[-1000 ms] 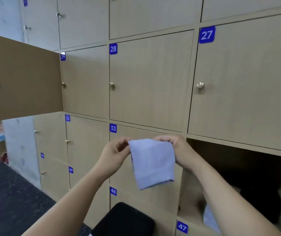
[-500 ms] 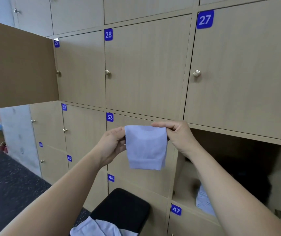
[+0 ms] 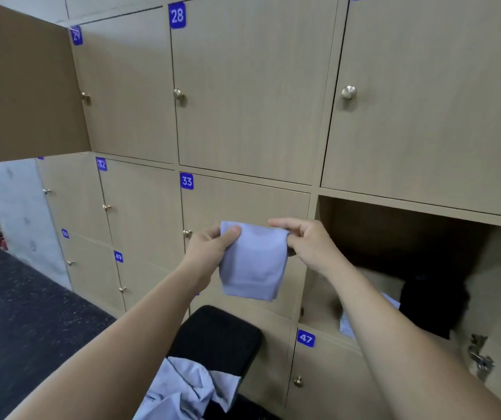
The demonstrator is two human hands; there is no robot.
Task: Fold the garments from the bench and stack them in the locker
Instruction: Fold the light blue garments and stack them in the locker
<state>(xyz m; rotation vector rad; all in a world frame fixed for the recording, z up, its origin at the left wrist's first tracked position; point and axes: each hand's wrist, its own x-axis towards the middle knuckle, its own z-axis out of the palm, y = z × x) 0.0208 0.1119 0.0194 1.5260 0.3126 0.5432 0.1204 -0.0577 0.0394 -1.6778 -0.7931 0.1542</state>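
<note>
head-worn view, facing lockers point(image 3: 243, 101), close

Matt wood-grain locker doors point(image 3: 243, 92), shiny metal knobs point(image 3: 348, 92), soft cloth point(image 3: 252, 262)

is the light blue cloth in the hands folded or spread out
Folded. The light blue cloth hangs as a compact doubled rectangle, pinched at its top corners by the left hand and right hand.

A folded pale-blue cloth point(image 3: 252, 262) is held between both hands; an open wooden locker compartment point(image 3: 395, 237) lies right of them, a black padded bench point(image 3: 216, 338) below, crumpled pale-blue garments point(image 3: 182, 389) on it.
</note>
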